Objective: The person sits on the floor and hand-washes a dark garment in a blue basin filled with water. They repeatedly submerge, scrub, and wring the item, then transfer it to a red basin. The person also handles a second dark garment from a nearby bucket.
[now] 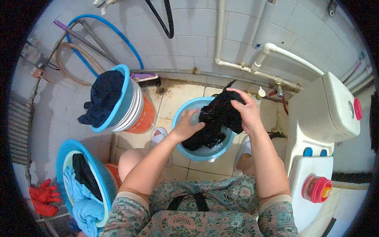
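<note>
A light-blue basin of sudsy water stands on the floor between my feet. A wet, black, bunched-up cloth item hangs partly over and into it, its lower part in the water. My right hand grips the upper right part of the cloth, thumb on the near side and fingers round the far side. At the basin's left, my left hand holds the cloth's left edge, thumb pointing right across it. The fingertips of this hand are partly hidden. What kind of garment the black cloth is I cannot tell.
Dark clothing fills a blue basin on an orange bucket at the left. Nearer, another blue basin holds blue and black cloth. Red gloves lie beside it. A brush leans by the wall; a toilet stands right.
</note>
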{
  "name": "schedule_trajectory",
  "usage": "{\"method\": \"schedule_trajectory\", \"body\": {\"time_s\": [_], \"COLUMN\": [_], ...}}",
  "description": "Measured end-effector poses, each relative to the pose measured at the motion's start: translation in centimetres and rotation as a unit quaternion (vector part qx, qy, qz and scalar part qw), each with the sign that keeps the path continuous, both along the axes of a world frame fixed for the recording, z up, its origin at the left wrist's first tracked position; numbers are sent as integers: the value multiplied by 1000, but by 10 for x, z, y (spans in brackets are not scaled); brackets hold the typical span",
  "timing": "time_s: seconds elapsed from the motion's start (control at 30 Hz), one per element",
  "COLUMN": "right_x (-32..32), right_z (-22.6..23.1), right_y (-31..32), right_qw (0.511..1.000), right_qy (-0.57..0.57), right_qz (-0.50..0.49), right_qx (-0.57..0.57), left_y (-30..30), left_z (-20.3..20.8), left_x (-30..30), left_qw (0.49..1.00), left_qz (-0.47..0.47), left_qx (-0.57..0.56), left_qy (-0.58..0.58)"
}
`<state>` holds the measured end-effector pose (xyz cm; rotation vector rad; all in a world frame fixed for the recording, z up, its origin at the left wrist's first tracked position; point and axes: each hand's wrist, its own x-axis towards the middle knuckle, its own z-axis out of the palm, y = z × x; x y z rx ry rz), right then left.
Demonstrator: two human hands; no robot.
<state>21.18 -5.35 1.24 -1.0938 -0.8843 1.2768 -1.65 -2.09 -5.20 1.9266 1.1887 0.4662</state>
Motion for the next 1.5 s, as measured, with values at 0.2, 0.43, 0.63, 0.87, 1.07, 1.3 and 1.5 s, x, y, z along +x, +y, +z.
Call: {"method": "schedule_trajectory", "body": {"time_s": [0.2, 0.43, 0.63, 0.87, 1.07, 1.3, 1.5], "right_x": [-25, -30, -20, -39, -23, -9, -49], "right_z": [-9, 12, 0, -44, -45, -7, -1], "right_y": [-3, -13, -7, -7, 8, 13, 4], "right_qw": [982, 971, 965, 867, 951, 995, 919], "right_qy": [-139, -141, -40, -463, -309, -80, -354], "right_qz": [119, 177, 205, 49, -17, 4, 124], "right_qx": [42, 82, -156, 180, -28, -63, 123], "left_y": [-7, 14, 11, 17, 30, 33, 1], "left_z": [41, 49, 57, 68, 88, 50, 51], "left_x": [32, 10, -5, -12, -26, -39, 11], "left_qw": [985, 988, 766, 642, 654, 999, 985], "left_qz": [-42, 24, 147, 69, 208, -25, -131], "left_qx": [33, 56, -295, -383, -363, -1, -18], "left_qy": [-164, -141, -551, -661, -630, 24, -114]}}
